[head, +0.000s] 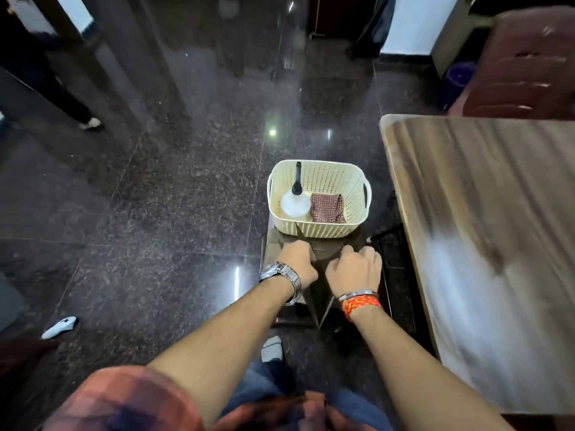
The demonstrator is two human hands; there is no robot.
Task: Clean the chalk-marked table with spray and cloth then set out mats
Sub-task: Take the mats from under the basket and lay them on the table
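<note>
A cream perforated basket [323, 232] stands on a stack of dark brown woven mats [277, 244] on a low stand beside the table. Inside it are a clear spray bottle [295, 204] with a black nozzle and a crumpled red checked cloth [328, 208]. My left hand [297, 264], with a metal watch on its wrist, curls over the mats' near edge just below the basket. My right hand [354, 270], with a red thread band on its wrist, grips the same edge beside it. The wooden table [482, 181] at the right has a whitish smear across its near part.
Dark polished stone floor [155, 197] stretches to the left. Stacked maroon chairs [522, 66] and a purple bucket [460, 76] stand behind the table. Another person's legs [77, 110] are at the upper left, and a white shoe [59, 326] lies at the lower left.
</note>
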